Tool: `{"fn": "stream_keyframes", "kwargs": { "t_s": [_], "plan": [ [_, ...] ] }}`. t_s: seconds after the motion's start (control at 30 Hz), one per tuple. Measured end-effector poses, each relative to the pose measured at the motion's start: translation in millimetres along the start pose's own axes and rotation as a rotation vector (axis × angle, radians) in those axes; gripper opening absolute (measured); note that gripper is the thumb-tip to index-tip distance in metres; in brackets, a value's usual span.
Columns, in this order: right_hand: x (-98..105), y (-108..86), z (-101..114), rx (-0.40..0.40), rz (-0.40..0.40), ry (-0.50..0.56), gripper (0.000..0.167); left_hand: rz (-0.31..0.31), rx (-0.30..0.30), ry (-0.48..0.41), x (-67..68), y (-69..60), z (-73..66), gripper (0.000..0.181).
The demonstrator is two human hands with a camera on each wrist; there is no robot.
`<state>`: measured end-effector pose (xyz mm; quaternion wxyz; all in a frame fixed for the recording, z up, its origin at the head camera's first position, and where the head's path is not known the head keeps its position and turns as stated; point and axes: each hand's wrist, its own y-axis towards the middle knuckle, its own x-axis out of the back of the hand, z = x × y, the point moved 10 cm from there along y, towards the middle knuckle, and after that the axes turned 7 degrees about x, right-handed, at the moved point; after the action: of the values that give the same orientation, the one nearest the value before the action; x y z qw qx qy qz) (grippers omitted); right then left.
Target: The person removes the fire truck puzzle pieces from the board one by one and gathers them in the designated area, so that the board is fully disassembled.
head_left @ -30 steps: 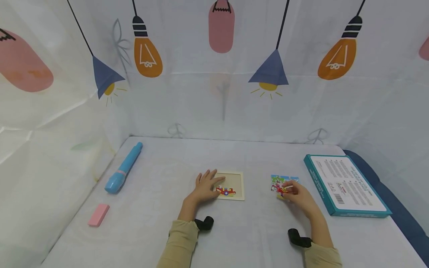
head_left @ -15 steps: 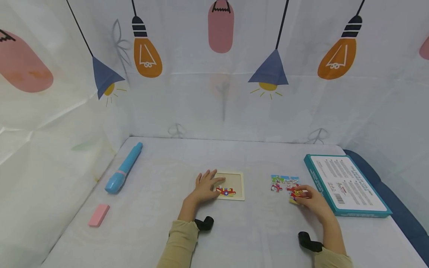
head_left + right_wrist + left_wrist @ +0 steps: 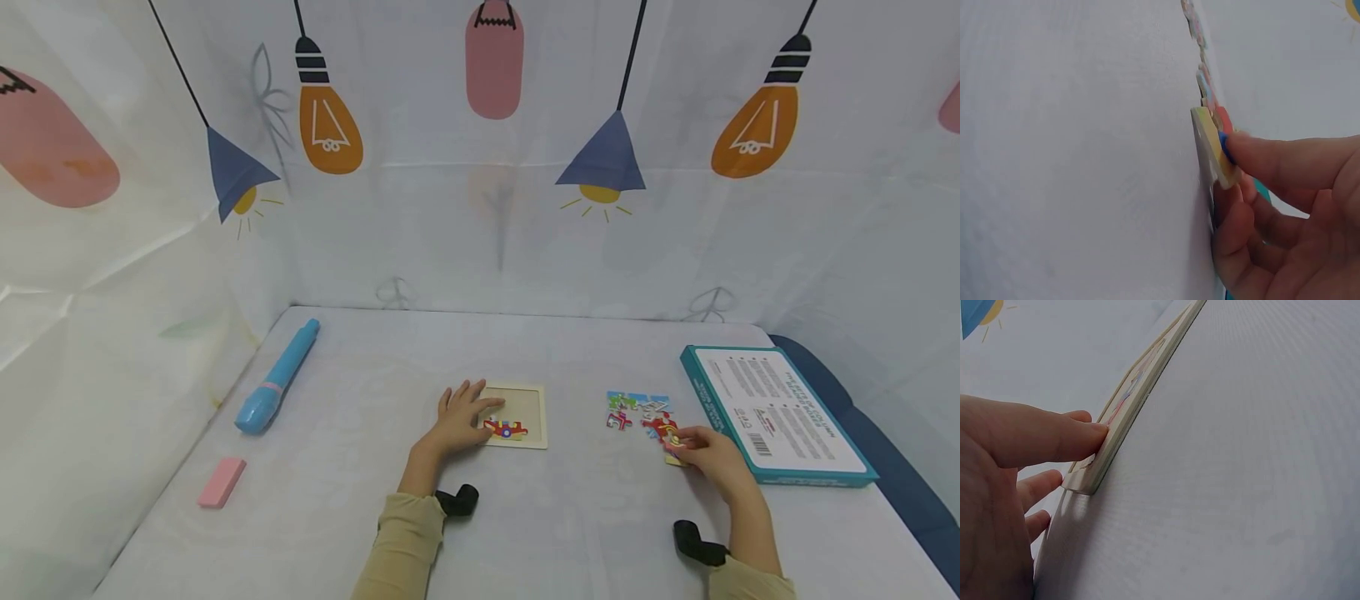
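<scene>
My left hand lies with spread fingers on the left side of a shallow wooden puzzle tray. In the left wrist view its thumb presses on the tray's edge. Inside the tray, along the bottom, sits a piece with a red plane-like picture. At the right, my right hand pinches a puzzle piece between thumb and fingers; it is tilted up from the table, with yellow, blue and red on it. More colourful puzzle pieces lie flat just beyond, including a red and white one.
A teal and white box lies right of the right hand. On the left are a blue microphone-shaped object and a pink block. Printed white sheeting rises behind and beside the white table.
My right hand has moved right and slightly nearer with the puzzle piece, drawing it away from the others and uncovering pieces beneath. The left hand and the tray have stayed in place.
</scene>
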<state>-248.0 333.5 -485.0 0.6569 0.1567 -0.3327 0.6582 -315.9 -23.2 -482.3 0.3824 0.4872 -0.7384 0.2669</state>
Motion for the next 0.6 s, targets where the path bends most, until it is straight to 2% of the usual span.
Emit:
{"fn": "stream_keyframes", "kwargs": {
  "t_s": [0.4, 0.6],
  "plan": [
    [4.1, -1.0, 5.4, -0.012, -0.067, -0.114, 0.033, 0.006, -0.002, -0.006, -0.3, -1.1, 0.1, 0.050],
    [-0.1, 2.2, 15.9, 0.033, -0.090, -0.058, 0.044, 0.005, -0.005, 0.005, -0.9, -0.9, 0.7, 0.053]
  ]
}}
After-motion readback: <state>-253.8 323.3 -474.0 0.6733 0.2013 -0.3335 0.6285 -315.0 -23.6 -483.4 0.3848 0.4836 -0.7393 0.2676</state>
